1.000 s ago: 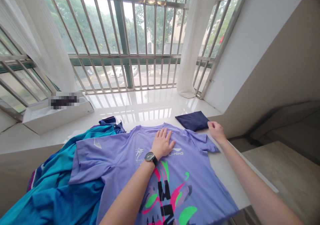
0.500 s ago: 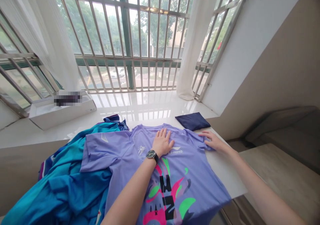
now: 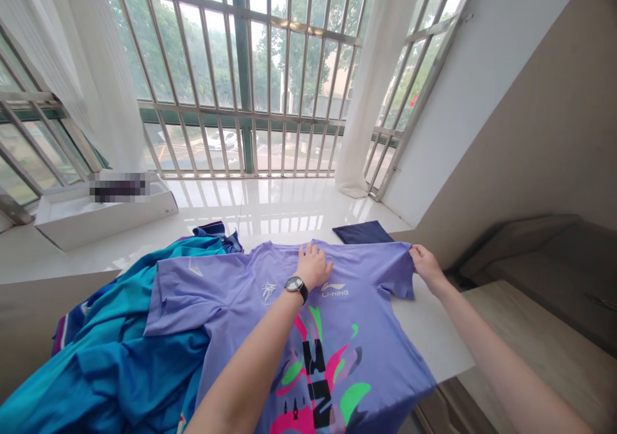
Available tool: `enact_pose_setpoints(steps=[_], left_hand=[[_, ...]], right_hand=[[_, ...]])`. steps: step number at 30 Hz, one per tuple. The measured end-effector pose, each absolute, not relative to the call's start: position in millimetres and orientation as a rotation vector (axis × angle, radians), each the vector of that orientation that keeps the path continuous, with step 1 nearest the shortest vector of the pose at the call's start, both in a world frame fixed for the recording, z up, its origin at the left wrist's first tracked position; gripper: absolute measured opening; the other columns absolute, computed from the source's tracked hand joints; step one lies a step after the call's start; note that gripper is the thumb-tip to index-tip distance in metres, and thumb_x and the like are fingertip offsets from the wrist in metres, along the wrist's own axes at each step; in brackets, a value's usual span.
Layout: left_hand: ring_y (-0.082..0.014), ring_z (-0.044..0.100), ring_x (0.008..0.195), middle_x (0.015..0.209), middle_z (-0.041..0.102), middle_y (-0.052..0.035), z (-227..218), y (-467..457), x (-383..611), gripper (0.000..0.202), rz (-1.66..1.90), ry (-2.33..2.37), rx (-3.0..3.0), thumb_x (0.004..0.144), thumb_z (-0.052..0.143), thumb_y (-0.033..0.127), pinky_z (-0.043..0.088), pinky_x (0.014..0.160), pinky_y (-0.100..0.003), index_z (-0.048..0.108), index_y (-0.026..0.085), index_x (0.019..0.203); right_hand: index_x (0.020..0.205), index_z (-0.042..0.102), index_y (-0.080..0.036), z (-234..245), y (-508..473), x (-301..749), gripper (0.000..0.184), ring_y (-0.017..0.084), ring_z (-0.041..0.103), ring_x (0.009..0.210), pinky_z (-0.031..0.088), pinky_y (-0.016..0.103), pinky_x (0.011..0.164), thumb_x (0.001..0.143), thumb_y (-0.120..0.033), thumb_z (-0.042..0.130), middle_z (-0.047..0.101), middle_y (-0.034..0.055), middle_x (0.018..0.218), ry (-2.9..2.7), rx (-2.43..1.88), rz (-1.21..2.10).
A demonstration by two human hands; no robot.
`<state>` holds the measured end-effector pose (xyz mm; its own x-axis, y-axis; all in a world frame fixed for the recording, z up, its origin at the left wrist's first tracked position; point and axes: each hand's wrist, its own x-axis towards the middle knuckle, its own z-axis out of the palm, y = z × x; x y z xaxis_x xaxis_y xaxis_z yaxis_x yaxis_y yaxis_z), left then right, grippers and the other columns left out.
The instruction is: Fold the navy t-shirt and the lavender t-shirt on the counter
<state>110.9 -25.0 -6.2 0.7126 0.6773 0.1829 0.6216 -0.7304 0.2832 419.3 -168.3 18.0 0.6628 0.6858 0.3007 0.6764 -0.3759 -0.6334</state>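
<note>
- Left hand point(image 3: 313, 265): open, palm down, fingers spread, resting on the T-shirt point(image 3: 226, 296) just below the collar; a wristwatch point(image 3: 295, 287) with a black strap sits on the wrist.
- Right hand point(image 3: 427, 262): closed on the edge of the sleeve point(image 3: 399, 270), gripping the cloth at the right of the frame.
- T-shirt: lilac, short-sleeved, spread across the lower middle of the frame on the white sill point(image 3: 270, 212); a "LI-NING" logo on the chest, a multicoloured print below it; its left part lies over the garments.
- Garments point(image 3: 116, 344): teal and blue, heaped at lower left, touching the T-shirt.
- Navy cloth point(image 3: 361, 232): folded flat on the sill, just beyond the T-shirt, its near edge hidden by the shirt.
- White box point(image 3: 96, 220): on the sill at left; a blurred item point(image 3: 118, 187) lies on it.
- Barred window point(image 3: 243, 67): across the top of the frame, with white curtains point(image 3: 366, 99) beside it.
</note>
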Motion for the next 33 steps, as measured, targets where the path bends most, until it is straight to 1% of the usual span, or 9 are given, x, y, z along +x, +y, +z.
enact_pose_setpoints(steps=[6, 11, 14, 17, 21, 24, 28, 30, 33], left_hand=[[-0.0313, 0.036, 0.135, 0.145, 0.046, -0.014, -25.1, -35.2, 125.5, 0.05, 0.547, 0.875, 2.719, 0.096, 0.041, 0.045, 0.022, 0.114, -0.05, 0.05, 0.017, 0.136], [-0.0326, 0.033, 0.138, 0.145, 0.046, -0.0162, -28.3, -34.0, 128.1, 0.048, 0.617, 0.837, 2.598, 0.093, 0.046, 0.041, 0.02, 0.115, -0.052, 0.053, 0.015, 0.134], [-0.0296, 0.049, 0.123, 0.127, 0.06, -0.0144, -14.3, -27.0, 130.3, 0.037, 0.672, 0.845, 2.28, 0.095, 0.042, 0.039, 0.034, 0.108, -0.046, 0.066, 0.017, 0.113], [-0.0224, 0.063, 0.09, 0.095, 0.068, -0.012, 0.0, -14.4, 128.3, 0.054, 0.541, 0.833, 1.898, 0.099, 0.026, 0.048, 0.05, 0.084, -0.035, 0.068, 0.014, 0.1], [-0.0167, 0.062, 0.067, 0.089, 0.067, -0.0109, 7.6, 2.5, 115.6, 0.076, 0.305, 0.769, 1.523, 0.094, 0.015, 0.067, 0.051, 0.063, -0.028, 0.065, 0.012, 0.108], [-0.0194, 0.063, 0.072, 0.092, 0.068, -0.0102, 8.9, 7.0, 106.3, 0.069, 0.27, 0.801, 1.73, 0.083, 0.045, 0.071, 0.052, 0.067, -0.03, 0.062, 0.012, 0.116], [-0.0249, 0.065, 0.087, 0.097, 0.069, -0.009, 12.3, 0.9, 104.2, 0.069, 0.248, 0.768, 2.161, 0.068, 0.074, 0.046, 0.051, 0.079, -0.032, 0.057, 0.013, 0.127], [-0.0256, 0.065, 0.093, 0.1, 0.069, -0.0095, 14.0, -2.9, 105.9, 0.06, 0.252, 0.753, 2.268, 0.07, 0.07, 0.027, 0.051, 0.082, -0.033, 0.057, 0.015, 0.128], [-0.0239, 0.065, 0.098, 0.103, 0.069, -0.0085, 15.4, -3.7, 106.5, 0.051, 0.309, 0.723, 2.309, 0.072, 0.058, 0.013, 0.051, 0.086, -0.032, 0.061, 0.018, 0.123]], right_hand=[[0.079, 0.061, -0.022, 56.3, -156.3, 411.9, 0.024, 0.024, 0.062, 0.077, 0.045, 0.033, 0.069, 0.083, -0.039, 0.045, 0.069, 0.0084, 0.077, -1.047, -2.218, -0.079], [0.082, 0.062, -0.022, 85.0, -133.2, 342.2, 0.023, 0.021, 0.064, 0.077, 0.047, 0.03, 0.069, 0.086, -0.039, 0.048, 0.07, 0.0059, 0.081, -1.304, -2.111, 0.232], [0.1, 0.059, -0.024, 89.4, -118.0, 290.9, 0.029, 0.019, 0.066, 0.065, 0.05, 0.029, 0.055, 0.087, -0.048, 0.053, 0.07, 0.0039, 0.08, -1.197, -1.926, 0.738], [0.112, 0.053, -0.026, 80.2, -109.2, 267.2, 0.038, 0.02, 0.071, 0.079, 0.055, 0.031, 0.06, 0.086, -0.054, 0.057, 0.072, 0.007, 0.1, -1.061, -1.553, 1.154], [0.105, 0.057, -0.023, 50.7, -106.5, 287.8, 0.041, 0.016, 0.069, 0.076, 0.055, 0.027, 0.061, 0.08, -0.054, 0.065, 0.072, 0.0073, 0.101, -0.935, -1.43, 0.977], [0.096, 0.061, -0.02, 27.5, -104.8, 314.4, 0.041, 0.011, 0.058, 0.055, 0.046, 0.024, 0.047, 0.074, -0.054, 0.069, 0.071, 0.0055, 0.089, -0.991, -1.588, 0.737], [0.104, 0.066, -0.02, 10.0, -96.3, 330.7, 0.036, 0.009, 0.046, 0.045, 0.041, 0.025, 0.046, 0.08, -0.046, 0.061, 0.069, 0.0007, 0.077, -1.399, -1.79, 0.624], [0.108, 0.067, -0.02, 5.2, -89.7, 330.8, 0.035, 0.011, 0.046, 0.047, 0.043, 0.027, 0.05, 0.083, -0.041, 0.055, 0.068, -0.0006, 0.072, -1.594, -1.841, 0.58], [0.102, 0.069, -0.02, -1.8, -81.5, 327.4, 0.03, 0.016, 0.057, 0.061, 0.049, 0.032, 0.065, 0.085, -0.037, 0.051, 0.071, 0.0038, 0.088, -1.708, -1.839, 0.429]])
